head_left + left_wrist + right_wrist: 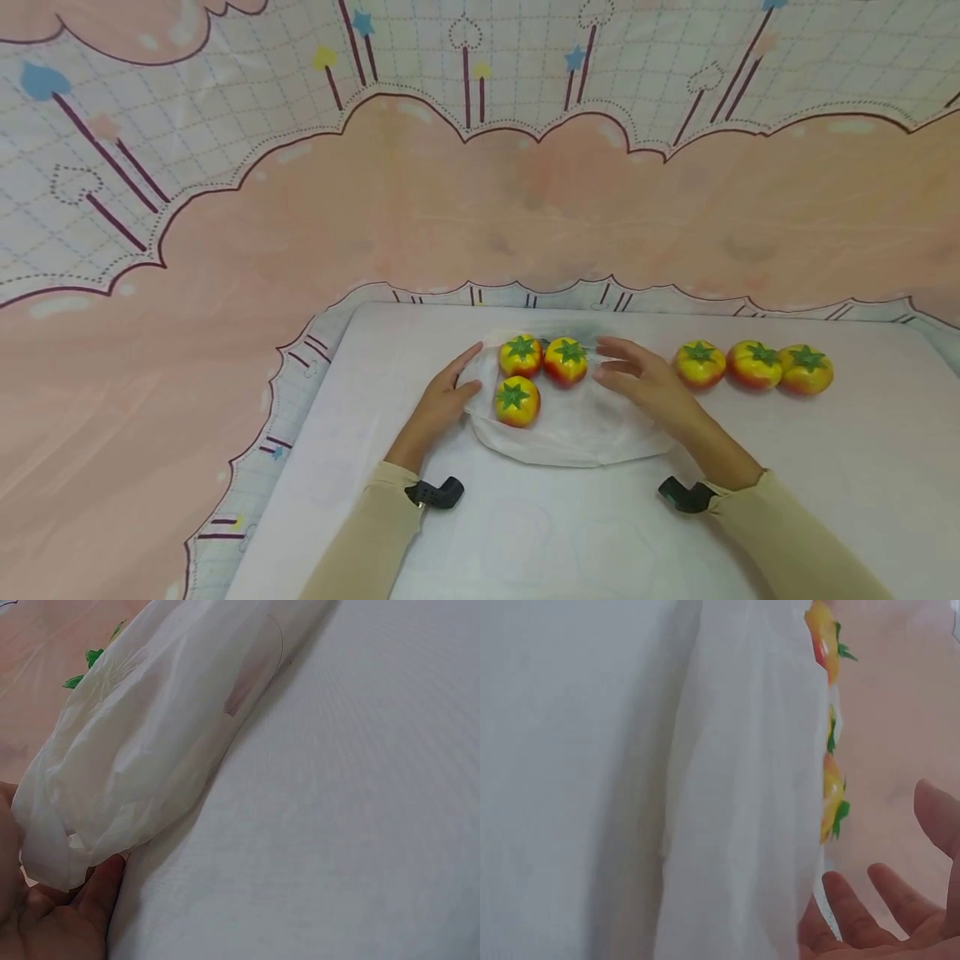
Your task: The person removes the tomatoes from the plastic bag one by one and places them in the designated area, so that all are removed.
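Hands (441, 402) (654, 385) flanking white bag (581, 437), three red-yellow tomatoes (517, 403) between them

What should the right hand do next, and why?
Maybe the right hand could reach for the nearest fruit in the row: that hand looks empty, and this fruit lies apart from the white bag, where three other fruits sit.

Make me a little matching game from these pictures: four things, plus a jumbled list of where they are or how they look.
Things
1. Left hand
2. Right hand
3. Plastic bag
4. Row of three tomato-like fruits

Places and looks
a. white and wrinkled
b. to the right of both hands
c. at the bag's left edge
d. on the bag's right side, fingers spread

Pairs: 1-c, 2-d, 3-a, 4-b
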`<state>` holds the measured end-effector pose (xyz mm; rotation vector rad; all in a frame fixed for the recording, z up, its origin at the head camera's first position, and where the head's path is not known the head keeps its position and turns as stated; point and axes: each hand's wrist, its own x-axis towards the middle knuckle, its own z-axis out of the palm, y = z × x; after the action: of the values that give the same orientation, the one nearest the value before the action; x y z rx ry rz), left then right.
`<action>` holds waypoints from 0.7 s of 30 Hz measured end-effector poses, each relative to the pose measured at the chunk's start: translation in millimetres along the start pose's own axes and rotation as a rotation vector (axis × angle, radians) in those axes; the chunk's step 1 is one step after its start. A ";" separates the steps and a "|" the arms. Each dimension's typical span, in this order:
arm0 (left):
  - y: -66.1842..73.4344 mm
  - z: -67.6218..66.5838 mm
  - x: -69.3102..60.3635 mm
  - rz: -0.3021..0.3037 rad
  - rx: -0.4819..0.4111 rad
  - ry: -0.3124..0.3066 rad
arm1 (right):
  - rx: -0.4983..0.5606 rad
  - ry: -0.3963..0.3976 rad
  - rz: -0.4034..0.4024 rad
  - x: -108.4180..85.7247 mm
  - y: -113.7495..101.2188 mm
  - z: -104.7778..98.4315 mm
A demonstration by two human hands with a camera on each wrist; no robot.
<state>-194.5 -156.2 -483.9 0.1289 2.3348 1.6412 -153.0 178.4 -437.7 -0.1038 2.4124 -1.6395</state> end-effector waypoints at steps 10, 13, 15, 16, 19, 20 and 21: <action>1.0 0.1 -1.5 -0.001 0.003 -0.004 | 0.038 0.013 0.006 10.5 6.5 11.8; 0.5 -0.3 -1.5 -0.008 0.006 0.002 | 0.045 0.013 0.027 12.9 6.4 15.7; 0.0 -0.5 -1.3 -0.005 0.009 0.004 | 0.044 0.012 0.045 14.2 6.1 18.4; -0.2 -0.6 -1.2 -0.005 0.010 0.004 | 0.035 0.010 0.053 14.6 6.0 19.7; 0.0 -0.6 -0.8 -0.002 0.015 0.000 | 0.021 0.013 0.072 16.1 6.4 22.9; 0.1 -0.4 -0.6 -0.001 0.018 -0.003 | 0.016 0.015 0.077 16.7 6.8 23.7; 0.5 -0.1 -0.6 0.004 0.018 -0.006 | 0.011 0.017 0.079 17.3 7.1 24.4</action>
<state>-194.0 -156.2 -483.2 0.1423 2.3472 1.6203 -164.0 155.7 -455.3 0.0074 2.3878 -1.6256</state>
